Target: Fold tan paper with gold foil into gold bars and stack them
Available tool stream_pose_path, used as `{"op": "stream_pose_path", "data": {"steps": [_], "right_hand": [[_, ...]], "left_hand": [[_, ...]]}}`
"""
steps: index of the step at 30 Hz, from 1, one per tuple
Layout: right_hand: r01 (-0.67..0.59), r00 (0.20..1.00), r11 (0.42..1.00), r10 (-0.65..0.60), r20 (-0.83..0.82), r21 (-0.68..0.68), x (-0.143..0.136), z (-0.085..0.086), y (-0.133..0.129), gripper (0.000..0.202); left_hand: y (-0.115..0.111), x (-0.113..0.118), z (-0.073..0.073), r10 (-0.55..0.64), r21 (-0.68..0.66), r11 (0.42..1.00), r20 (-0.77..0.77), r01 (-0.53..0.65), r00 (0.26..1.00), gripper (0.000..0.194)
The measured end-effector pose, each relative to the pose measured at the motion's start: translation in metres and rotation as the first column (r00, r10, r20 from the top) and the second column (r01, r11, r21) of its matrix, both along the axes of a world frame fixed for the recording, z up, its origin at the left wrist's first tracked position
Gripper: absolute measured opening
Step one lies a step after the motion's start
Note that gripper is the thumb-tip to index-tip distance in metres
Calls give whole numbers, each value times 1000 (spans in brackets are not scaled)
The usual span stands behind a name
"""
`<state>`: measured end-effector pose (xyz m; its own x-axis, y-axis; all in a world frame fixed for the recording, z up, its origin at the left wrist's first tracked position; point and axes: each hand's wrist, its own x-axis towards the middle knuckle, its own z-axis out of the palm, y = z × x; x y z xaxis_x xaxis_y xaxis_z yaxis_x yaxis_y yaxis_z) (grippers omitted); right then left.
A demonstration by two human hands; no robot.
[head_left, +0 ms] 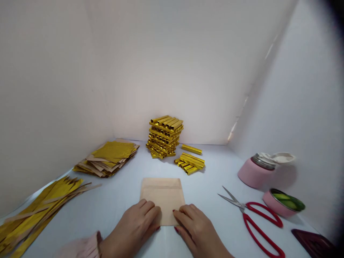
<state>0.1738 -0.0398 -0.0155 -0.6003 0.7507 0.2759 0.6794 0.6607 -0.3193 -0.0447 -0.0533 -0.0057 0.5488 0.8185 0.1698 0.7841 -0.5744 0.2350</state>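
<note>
A tan paper sheet (166, 195) lies flat on the white table in front of me, with a crease across its upper part. My left hand (137, 224) pinches the sheet's lower left edge between thumb and fingers. At the lower right edge, my right hand (197, 227) pinches it too, the thumb at the near edge. Behind the sheet stands a stack of folded gold paper tubes (165, 136). A smaller pile of gold tubes (190, 163) sits to its right, with one single tube (191, 149) behind it.
Gold and tan sheets (110, 157) are piled at the back left, with long strips (40, 211) nearer. Open scissors (252, 216), a pink jar (255, 173), a pink bowl (278, 208) of green pieces and a dark red object (313, 243) lie right.
</note>
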Motion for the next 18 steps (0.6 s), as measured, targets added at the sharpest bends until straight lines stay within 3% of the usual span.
{"op": "stream_pose_path", "data": {"steps": [2, 5, 10, 14, 18], "right_hand": [[5, 1000, 1000, -6, -23, -19, 0, 1, 0, 27], [3, 1000, 1000, -3, -29, -17, -1, 1, 2, 27], [-12, 1000, 998, 10, 18, 66, -1, -5, 7, 22], [-62, 998, 996, 63, -26, 62, 3, -8, 7, 20], [-46, 987, 994, 30, -158, -99, 5, -4, 9, 19]], "left_hand": [[4, -1, -2, -48, 34, 998, -50, 50, 998, 3], [7, -3, -5, -88, 90, 991, -77, 95, 993, 11], [6, -5, -8, -109, 60, 992, -91, 115, 990, 9], [5, -10, -12, -123, 54, 991, -10, 123, 992, 14], [7, -18, -16, -88, 5, 996, 153, 89, 984, 21]]}}
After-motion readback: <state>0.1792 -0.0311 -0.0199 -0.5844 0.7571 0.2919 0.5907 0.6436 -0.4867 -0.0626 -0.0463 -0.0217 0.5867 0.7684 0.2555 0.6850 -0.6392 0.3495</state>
